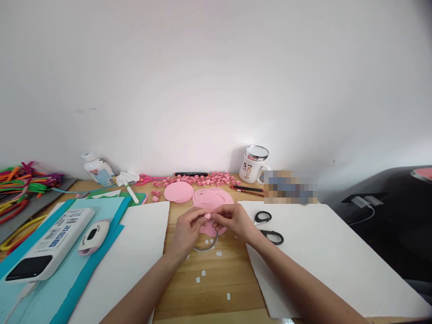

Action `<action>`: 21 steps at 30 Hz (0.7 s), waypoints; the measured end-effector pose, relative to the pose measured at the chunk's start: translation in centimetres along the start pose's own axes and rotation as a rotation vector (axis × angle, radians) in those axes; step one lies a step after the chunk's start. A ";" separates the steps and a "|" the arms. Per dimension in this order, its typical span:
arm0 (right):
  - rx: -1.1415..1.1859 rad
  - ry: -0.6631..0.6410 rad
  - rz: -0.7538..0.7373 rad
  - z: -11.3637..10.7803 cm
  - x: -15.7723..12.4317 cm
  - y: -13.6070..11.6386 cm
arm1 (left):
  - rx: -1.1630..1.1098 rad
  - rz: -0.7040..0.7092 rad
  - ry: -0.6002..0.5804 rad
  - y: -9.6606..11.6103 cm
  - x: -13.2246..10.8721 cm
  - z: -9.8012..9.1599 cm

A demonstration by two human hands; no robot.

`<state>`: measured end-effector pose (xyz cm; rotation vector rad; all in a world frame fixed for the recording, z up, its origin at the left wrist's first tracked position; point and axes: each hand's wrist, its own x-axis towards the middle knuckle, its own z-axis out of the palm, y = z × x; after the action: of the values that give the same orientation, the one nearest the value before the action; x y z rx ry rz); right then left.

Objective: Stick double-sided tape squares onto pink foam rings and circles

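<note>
Over the middle of the wooden table, my left hand (191, 226) and my right hand (232, 218) meet, fingertips closed on a small rolled piece of pink paper (208, 216). The fingers partly cover it. Just under them shows a thin grey-white ring (204, 249), perhaps a tape roll; I cannot tell whether a hand holds it. Behind my hands lie pink paper circles (216, 196), some spread out, and to their left a neater stack of pink circles (178, 191). Small rolled pink paper buds (205, 180) are heaped along the back.
Black-handled scissors (274, 237) lie on a white sheet (324, 261) at right. A white mug (254, 165) and pencils (248, 189) stand behind. At left are a white device (50, 243), teal sheets (111, 238), a bottle (97, 168) and pipe cleaners (30, 186). White scraps (203, 273) dot the table.
</note>
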<state>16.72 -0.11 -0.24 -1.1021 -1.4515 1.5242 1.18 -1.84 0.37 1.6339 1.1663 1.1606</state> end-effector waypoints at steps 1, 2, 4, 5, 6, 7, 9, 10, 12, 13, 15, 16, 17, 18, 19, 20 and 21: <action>-0.009 -0.007 0.004 0.0 0.0 0.0 | 0.011 0.005 -0.004 0.1 0.0 0.0; -0.018 -0.016 0.009 -0.1 0.0 0.1 | 0.023 0.009 -0.008 0.1 0.0 0.0; -0.034 -0.034 0.017 -0.2 0.0 0.1 | 0.043 0.015 -0.024 0.2 0.0 0.0; -0.042 -0.042 0.015 -0.2 0.0 0.1 | 0.048 0.016 -0.034 0.2 0.0 0.0; -0.050 -0.052 0.008 -0.2 0.0 0.1 | 0.048 0.016 -0.043 0.1 0.0 0.0; -0.056 -0.064 -0.001 -0.3 0.0 0.1 | 0.044 0.016 -0.053 0.1 0.0 0.0; -0.065 -0.088 -0.018 -0.3 0.0 0.1 | 0.031 0.013 -0.064 0.1 0.1 0.0; -0.068 -0.098 -0.025 -0.4 0.0 0.0 | 0.025 0.007 -0.068 0.1 0.1 -0.1; -0.076 -0.110 -0.033 -0.4 -0.1 0.0 | 0.018 -0.012 -0.067 0.1 0.1 -0.1; -0.079 -0.114 -0.035 -0.5 -0.1 0.0 | 0.014 -0.025 -0.064 0.2 0.1 -0.1; -0.079 -0.121 -0.034 -0.5 -0.1 0.0 | 0.002 -0.050 -0.058 0.3 0.1 -0.1; -0.078 -0.125 -0.034 -0.5 -0.1 0.0 | -0.005 -0.059 -0.057 0.3 0.1 -0.1; -0.078 -0.128 -0.035 -0.5 -0.1 0.0 | -0.013 -0.067 -0.059 0.3 0.1 -0.1; -0.080 -0.129 -0.040 -0.5 -0.1 0.1 | -0.020 -0.076 -0.062 0.3 0.1 -0.1; -0.084 -0.125 -0.046 -0.5 -0.1 0.1 | -0.026 -0.084 -0.063 0.3 0.1 -0.1; -0.092 -0.116 -0.053 -0.5 -0.1 0.1 | -0.033 -0.091 -0.063 0.3 0.1 -0.1; -0.101 -0.101 -0.061 -0.5 0.0 0.2 | -0.042 -0.097 -0.063 0.3 0.1 -0.1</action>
<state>17.20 0.00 -0.42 -1.0424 -1.6322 1.4963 1.16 -1.79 0.68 1.5546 1.1604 1.0579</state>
